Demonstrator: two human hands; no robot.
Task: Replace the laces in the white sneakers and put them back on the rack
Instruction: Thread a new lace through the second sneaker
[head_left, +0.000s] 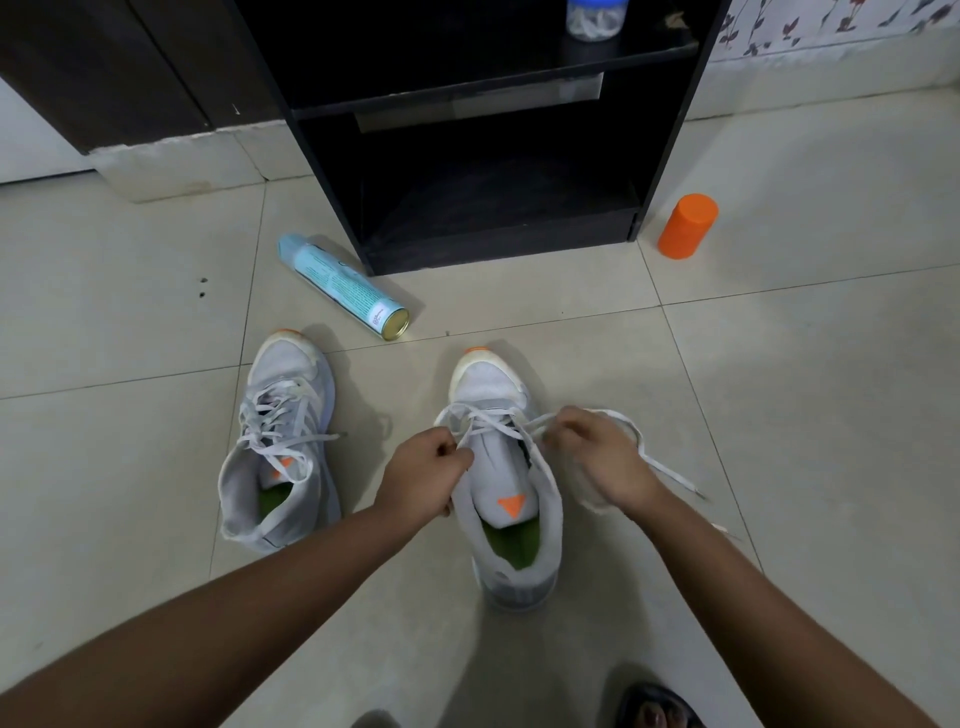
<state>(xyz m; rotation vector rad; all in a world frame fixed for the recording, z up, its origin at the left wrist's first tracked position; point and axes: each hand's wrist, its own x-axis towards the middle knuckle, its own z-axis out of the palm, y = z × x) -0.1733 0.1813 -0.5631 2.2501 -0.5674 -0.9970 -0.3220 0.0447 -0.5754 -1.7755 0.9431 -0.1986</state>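
Fingers (460, 457) of left hand (423, 470) and right hand (597, 457) are being pinched on right sneaker's (488, 384) limp, light lace (667, 470); probably best gripped near tips.

No writing is legible. A pale blue spray can (343, 287) carries lines of small print and a white label near its base, all too fine to read. The left white sneaker (288, 364) and right white sneaker (491, 382) each show an orange triangular tongue mark, without letters.
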